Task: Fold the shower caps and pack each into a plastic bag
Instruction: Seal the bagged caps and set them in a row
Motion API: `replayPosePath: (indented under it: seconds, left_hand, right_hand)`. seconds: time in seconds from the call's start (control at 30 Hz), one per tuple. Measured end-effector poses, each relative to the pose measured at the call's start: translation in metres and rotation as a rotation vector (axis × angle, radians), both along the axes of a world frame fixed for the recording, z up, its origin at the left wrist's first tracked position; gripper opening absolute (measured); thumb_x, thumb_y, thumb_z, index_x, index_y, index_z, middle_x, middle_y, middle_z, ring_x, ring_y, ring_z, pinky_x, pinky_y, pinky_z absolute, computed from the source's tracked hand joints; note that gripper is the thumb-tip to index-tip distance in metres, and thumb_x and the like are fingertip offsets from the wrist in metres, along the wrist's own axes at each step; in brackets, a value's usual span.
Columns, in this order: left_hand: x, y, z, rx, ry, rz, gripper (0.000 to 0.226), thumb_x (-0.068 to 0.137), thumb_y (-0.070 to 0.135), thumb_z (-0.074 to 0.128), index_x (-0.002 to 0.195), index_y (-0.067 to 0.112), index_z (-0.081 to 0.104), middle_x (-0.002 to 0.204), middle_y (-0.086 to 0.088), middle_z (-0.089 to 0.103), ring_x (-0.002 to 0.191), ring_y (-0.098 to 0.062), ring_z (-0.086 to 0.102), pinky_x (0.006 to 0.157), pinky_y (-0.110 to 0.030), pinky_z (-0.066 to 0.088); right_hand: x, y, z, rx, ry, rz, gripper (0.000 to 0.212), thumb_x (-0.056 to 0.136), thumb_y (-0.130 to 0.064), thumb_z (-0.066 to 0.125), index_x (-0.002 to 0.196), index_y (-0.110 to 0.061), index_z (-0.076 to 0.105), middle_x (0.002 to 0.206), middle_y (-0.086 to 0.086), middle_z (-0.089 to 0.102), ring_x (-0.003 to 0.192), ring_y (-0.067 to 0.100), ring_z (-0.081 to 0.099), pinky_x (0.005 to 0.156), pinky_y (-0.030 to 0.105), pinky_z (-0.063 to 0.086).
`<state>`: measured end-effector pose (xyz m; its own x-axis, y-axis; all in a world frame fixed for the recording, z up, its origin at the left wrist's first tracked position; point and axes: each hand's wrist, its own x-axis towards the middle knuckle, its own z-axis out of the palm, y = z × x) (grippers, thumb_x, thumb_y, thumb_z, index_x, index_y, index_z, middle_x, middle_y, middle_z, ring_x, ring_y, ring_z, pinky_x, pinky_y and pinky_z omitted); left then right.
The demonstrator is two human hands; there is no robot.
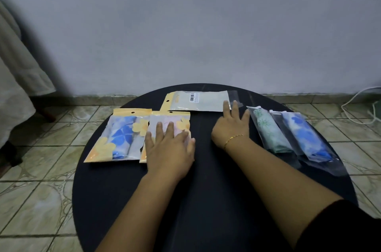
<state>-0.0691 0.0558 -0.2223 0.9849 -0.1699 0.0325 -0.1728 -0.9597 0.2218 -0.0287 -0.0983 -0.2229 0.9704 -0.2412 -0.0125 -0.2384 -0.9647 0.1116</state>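
On the round black table lie several plastic bags. My left hand presses flat on a bag holding a pink shower cap. Left of it lies a bag with a blue flowered cap. My right hand rests with straight fingers on the table, its fingertips touching the right end of a pale bag with a barcode label at the back. To the right lie a clear bag with a green patterned cap and a clear bag with a blue and white cap.
The table stands on a tiled floor close to a grey wall. A pale cloth hangs at the left. A white cable lies on the floor at the right.
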Motion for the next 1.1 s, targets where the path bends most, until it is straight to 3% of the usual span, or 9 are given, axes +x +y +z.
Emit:
replayPosePath:
  seconds: [0.1, 0.23, 0.4, 0.57, 0.73, 0.93, 1.1]
  left_hand:
    - [0.005, -0.001, 0.002, -0.083, 0.034, 0.017, 0.044, 0.099, 0.048, 0.024, 0.141, 0.039, 0.037, 0.16, 0.003, 0.01, 0.147, -0.023, -0.001, 0.116, -0.047, 0.004]
    - [0.009, 0.0, -0.001, -0.115, 0.038, 0.014, 0.043, 0.1, 0.045, 0.026, 0.14, 0.04, 0.037, 0.16, 0.005, 0.011, 0.147, -0.022, 0.003, 0.115, -0.046, 0.006]
    - [0.015, 0.005, -0.007, -0.139, 0.011, -0.005, 0.042, 0.1, 0.042, 0.028, 0.141, 0.04, 0.036, 0.16, 0.005, 0.009, 0.147, -0.021, 0.001, 0.116, -0.045, 0.005]
    - [0.015, 0.006, -0.01, -0.094, -0.041, -0.023, 0.043, 0.101, 0.045, 0.025, 0.142, 0.042, 0.034, 0.161, 0.002, 0.002, 0.146, -0.023, -0.013, 0.115, -0.045, -0.008]
    - [0.006, 0.007, -0.009, -0.101, -0.131, -0.05, 0.046, 0.101, 0.044, 0.024, 0.147, 0.037, 0.026, 0.161, 0.0, 0.0, 0.146, -0.022, -0.015, 0.115, -0.043, -0.01]
    - [-0.023, 0.01, -0.01, -0.317, -0.202, -0.256, 0.068, 0.093, 0.03, 0.053, 0.15, 0.03, 0.015, 0.16, 0.004, 0.003, 0.147, -0.014, -0.002, 0.116, -0.028, 0.004]
    - [-0.058, 0.012, -0.012, -0.316, -0.261, -0.473, 0.074, 0.092, 0.034, 0.057, 0.147, 0.035, 0.007, 0.155, 0.016, -0.006, 0.142, 0.003, -0.002, 0.109, -0.012, 0.0]
  right_hand:
    - [0.014, -0.002, 0.006, -0.008, 0.068, -0.018, 0.051, 0.091, -0.021, 0.032, 0.14, -0.007, 0.039, 0.158, 0.01, -0.008, 0.144, 0.033, -0.014, 0.112, 0.06, -0.004]
    - [0.021, -0.003, 0.011, -0.031, 0.143, -0.06, 0.059, 0.091, -0.022, 0.032, 0.147, -0.004, 0.023, 0.158, 0.014, 0.003, 0.144, 0.035, -0.011, 0.111, 0.063, -0.006]
    - [0.016, 0.009, 0.014, -0.112, 0.085, -0.034, 0.051, 0.093, -0.022, 0.032, 0.141, -0.005, 0.036, 0.152, 0.02, 0.02, 0.143, 0.038, 0.001, 0.11, 0.064, -0.003]
    - [-0.003, 0.031, 0.025, -0.243, -0.061, 0.118, 0.042, 0.096, -0.015, 0.028, 0.13, -0.008, 0.052, 0.143, 0.022, 0.036, 0.137, 0.041, 0.018, 0.109, 0.066, -0.001]
    - [-0.039, 0.053, 0.04, -0.249, -0.112, 0.214, 0.034, 0.095, -0.023, 0.036, 0.116, -0.012, 0.06, 0.128, 0.016, 0.05, 0.124, 0.038, 0.036, 0.112, 0.063, -0.003]
    - [-0.094, 0.066, 0.054, -0.204, -0.072, 0.222, 0.033, 0.093, -0.033, 0.042, 0.118, -0.017, 0.058, 0.121, 0.011, 0.055, 0.122, 0.035, 0.039, 0.109, 0.063, -0.009]
    - [-0.143, 0.074, 0.051, -0.236, -0.03, 0.233, 0.043, 0.098, -0.025, 0.035, 0.136, -0.007, 0.043, 0.125, 0.012, 0.055, 0.124, 0.035, 0.04, 0.108, 0.063, -0.011]
